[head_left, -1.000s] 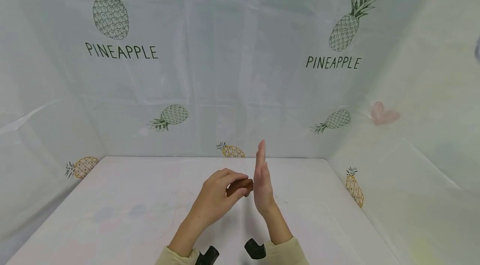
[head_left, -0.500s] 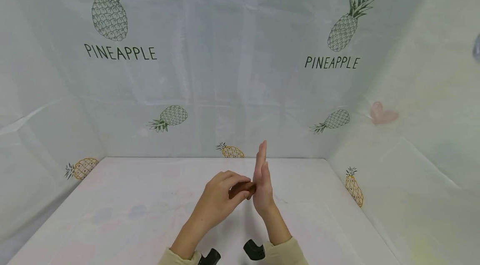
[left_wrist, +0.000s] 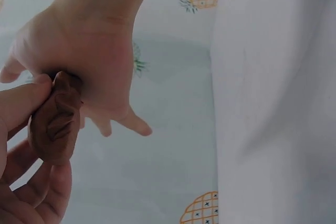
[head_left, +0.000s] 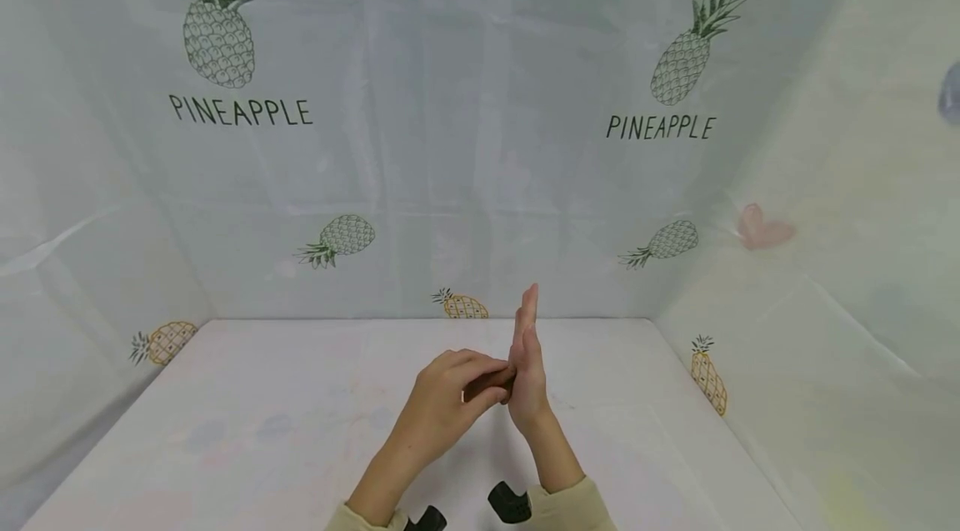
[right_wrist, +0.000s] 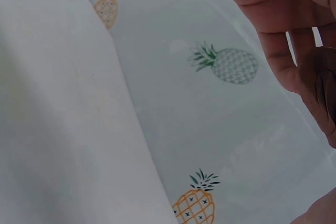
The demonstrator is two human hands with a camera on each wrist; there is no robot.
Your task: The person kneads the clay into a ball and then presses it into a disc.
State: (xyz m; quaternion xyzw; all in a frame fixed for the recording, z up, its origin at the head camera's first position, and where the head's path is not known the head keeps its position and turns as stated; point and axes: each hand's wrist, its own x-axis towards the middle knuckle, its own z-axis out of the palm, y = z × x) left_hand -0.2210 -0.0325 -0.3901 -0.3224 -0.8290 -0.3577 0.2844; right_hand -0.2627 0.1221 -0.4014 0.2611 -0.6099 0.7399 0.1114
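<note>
A small brown oblong block (head_left: 489,385), wood-like in colour, is held above the white cloth-covered desk (head_left: 262,431), near the middle of the scene. It is pinched by the left hand (head_left: 438,402), thumb on top and curled fingers below, seen closely in the left wrist view (left_wrist: 55,121). Its right end is pressed against the palm of the right hand (head_left: 527,364). The right hand is held flat and upright, fingers straight and pointing up, nothing gripped by it; the block is only touched at the palm. In the right wrist view the dark edge of the block (right_wrist: 321,90) is glimpsed just beside the fingers (right_wrist: 278,51) of the right hand. The hands are thus joined through the block, the left on its left side, the right closing off its right end.

Pale sleeves (head_left: 570,506) are seen at the near edge, with black wrist-camera mounts (head_left: 510,502) between them.

The far wall is draped with a white sheet (head_left: 480,139) printed with pineapples. The word "PINEAPPLE" is read twice: at far left (head_left: 240,111) under a green-topped pineapple drawing, and at far right (head_left: 660,127) under a tilted one. Smaller orange pineapples (head_left: 461,304) are printed low along the sheet. No other writing can be made out.
</note>
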